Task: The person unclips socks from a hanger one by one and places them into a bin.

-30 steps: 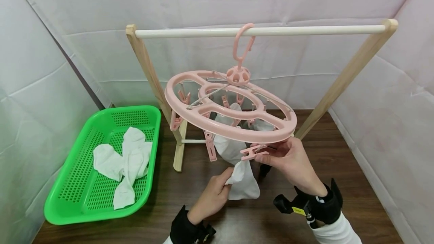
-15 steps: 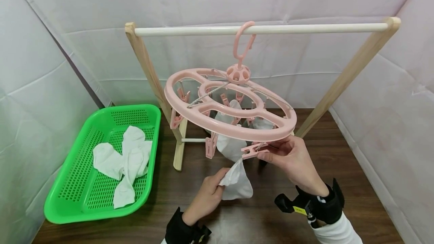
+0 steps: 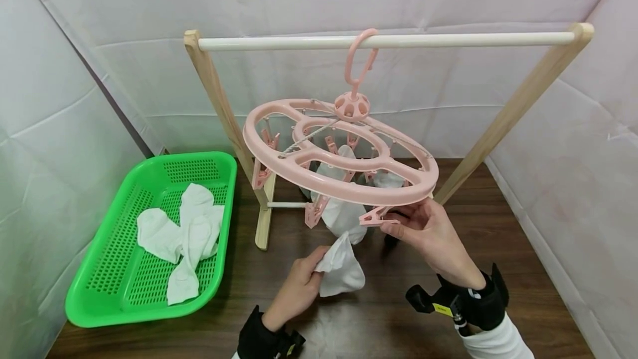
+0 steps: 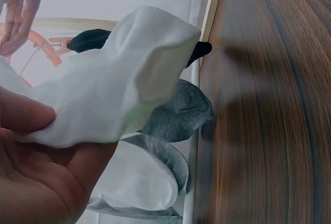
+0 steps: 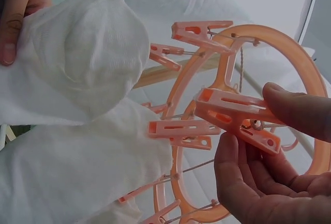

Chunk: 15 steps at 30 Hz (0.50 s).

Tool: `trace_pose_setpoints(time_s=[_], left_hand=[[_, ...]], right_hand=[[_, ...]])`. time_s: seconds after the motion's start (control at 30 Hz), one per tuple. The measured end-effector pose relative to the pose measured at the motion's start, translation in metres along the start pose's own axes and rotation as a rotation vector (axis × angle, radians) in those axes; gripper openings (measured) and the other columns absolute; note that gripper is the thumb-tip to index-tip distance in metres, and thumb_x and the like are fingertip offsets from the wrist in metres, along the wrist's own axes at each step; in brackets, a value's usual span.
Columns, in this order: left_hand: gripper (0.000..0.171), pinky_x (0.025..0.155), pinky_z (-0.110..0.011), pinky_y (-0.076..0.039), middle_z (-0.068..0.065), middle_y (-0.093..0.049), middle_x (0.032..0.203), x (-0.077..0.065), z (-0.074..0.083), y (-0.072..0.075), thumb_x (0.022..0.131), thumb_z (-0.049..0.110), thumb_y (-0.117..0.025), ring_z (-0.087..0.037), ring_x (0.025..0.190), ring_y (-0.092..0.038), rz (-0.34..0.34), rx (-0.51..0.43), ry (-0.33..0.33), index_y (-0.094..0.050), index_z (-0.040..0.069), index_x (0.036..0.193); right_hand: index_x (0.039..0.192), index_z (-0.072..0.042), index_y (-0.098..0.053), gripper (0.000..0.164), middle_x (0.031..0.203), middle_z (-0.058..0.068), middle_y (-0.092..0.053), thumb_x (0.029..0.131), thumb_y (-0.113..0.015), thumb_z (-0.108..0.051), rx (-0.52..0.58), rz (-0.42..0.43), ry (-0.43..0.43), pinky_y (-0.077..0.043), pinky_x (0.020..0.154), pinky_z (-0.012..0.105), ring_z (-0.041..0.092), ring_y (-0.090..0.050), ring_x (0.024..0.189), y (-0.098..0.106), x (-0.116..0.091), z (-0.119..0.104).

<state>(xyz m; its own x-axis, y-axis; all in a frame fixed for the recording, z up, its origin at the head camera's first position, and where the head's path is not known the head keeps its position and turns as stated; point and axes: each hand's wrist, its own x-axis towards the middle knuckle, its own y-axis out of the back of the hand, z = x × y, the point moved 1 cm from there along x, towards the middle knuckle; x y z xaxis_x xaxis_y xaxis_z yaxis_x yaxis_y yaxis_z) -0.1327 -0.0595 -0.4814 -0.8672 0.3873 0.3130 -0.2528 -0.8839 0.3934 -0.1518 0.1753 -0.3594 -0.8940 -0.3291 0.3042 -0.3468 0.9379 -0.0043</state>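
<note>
My left hand (image 3: 299, 281) pinches a white sock (image 3: 341, 270) between thumb and fingers, below the front rim of a pink round drying hanger (image 3: 344, 190). In the left wrist view the sock (image 4: 119, 79) fans out past the thumb. My right hand (image 3: 430, 237) holds a pink clothespin (image 3: 375, 216) hanging from that rim, thumb on one side and fingers on the other. The right wrist view shows a gap between this clothespin (image 5: 227, 113) and the sock (image 5: 93, 53). Another white sock (image 3: 344, 218) hangs from the hanger behind.
A green basket (image 3: 82, 287) with white socks (image 3: 191, 242) stands on the left. The hanger hooks over a white bar (image 3: 473, 40) on a wooden stand (image 3: 518, 101). Grey socks (image 4: 181, 113) hang farther back. More pink clothespins (image 3: 315, 212) dangle around the hanger.
The white sock has come away from the clothespin, and my left hand has drawn it left and slightly down. My right hand stays at the clothespin with little movement.
</note>
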Motion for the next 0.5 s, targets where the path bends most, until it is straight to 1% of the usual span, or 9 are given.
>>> trace_pose_setpoints(time_s=[0.1,0.17,0.23,0.33,0.37,0.5], left_hand=[[0.04,0.079,-0.03,-0.049,-0.008,-0.068,0.108,-0.001,-0.001,0.002,0.09,-0.015,-0.045,-0.012,0.09,-0.062,0.019,0.017,-0.008,-0.062,0.008,0.118],[0.041,0.077,-0.03,-0.05,-0.008,-0.069,0.106,-0.002,-0.002,0.004,0.089,-0.016,-0.045,-0.012,0.088,-0.062,0.036,0.027,-0.016,-0.062,0.009,0.117],[0.041,0.076,-0.03,-0.05,-0.008,-0.069,0.105,-0.003,-0.002,0.006,0.088,-0.016,-0.045,-0.013,0.088,-0.063,0.053,0.037,-0.018,-0.063,0.009,0.116],[0.039,0.076,-0.031,-0.051,-0.009,-0.069,0.106,-0.005,-0.003,0.008,0.089,-0.015,-0.047,-0.015,0.089,-0.064,0.072,0.039,-0.019,-0.063,0.008,0.116],[0.037,0.076,-0.031,-0.051,-0.009,-0.069,0.106,-0.005,-0.002,0.01,0.09,-0.015,-0.048,-0.015,0.09,-0.064,0.078,0.038,-0.017,-0.063,0.007,0.116],[0.032,0.078,-0.033,-0.052,-0.009,-0.068,0.11,-0.006,-0.002,0.015,0.093,-0.011,-0.05,-0.017,0.093,-0.065,0.091,0.03,0.002,-0.063,0.007,0.116]], right_hand=[[0.128,-0.001,-0.046,0.046,0.116,0.016,-0.06,0.088,-0.06,0.016,0.031,-0.004,0.006,-0.052,0.084,0.03,0.019,-0.064,0.103,0.0,0.0,0.001],[0.129,-0.002,-0.046,0.047,0.117,0.014,-0.06,0.088,-0.059,0.016,0.04,-0.005,0.015,-0.052,0.085,0.029,0.018,-0.063,0.103,0.0,0.0,0.001],[0.131,-0.001,-0.045,0.048,0.118,0.014,-0.06,0.088,-0.058,0.017,0.05,-0.019,0.027,-0.051,0.086,0.029,0.019,-0.063,0.104,0.0,0.0,0.001],[0.134,-0.001,-0.045,0.049,0.118,0.014,-0.06,0.089,-0.058,0.015,0.044,-0.036,0.035,-0.051,0.086,0.029,0.02,-0.063,0.103,0.002,0.0,0.002],[0.134,-0.001,-0.045,0.049,0.118,0.016,-0.06,0.09,-0.057,0.015,0.045,-0.036,0.04,-0.051,0.086,0.029,0.02,-0.063,0.104,0.002,0.001,0.002],[0.132,-0.002,-0.046,0.045,0.117,0.016,-0.059,0.091,-0.055,0.015,0.048,-0.025,0.041,-0.051,0.084,0.027,0.02,-0.062,0.104,0.003,0.0,0.002]])
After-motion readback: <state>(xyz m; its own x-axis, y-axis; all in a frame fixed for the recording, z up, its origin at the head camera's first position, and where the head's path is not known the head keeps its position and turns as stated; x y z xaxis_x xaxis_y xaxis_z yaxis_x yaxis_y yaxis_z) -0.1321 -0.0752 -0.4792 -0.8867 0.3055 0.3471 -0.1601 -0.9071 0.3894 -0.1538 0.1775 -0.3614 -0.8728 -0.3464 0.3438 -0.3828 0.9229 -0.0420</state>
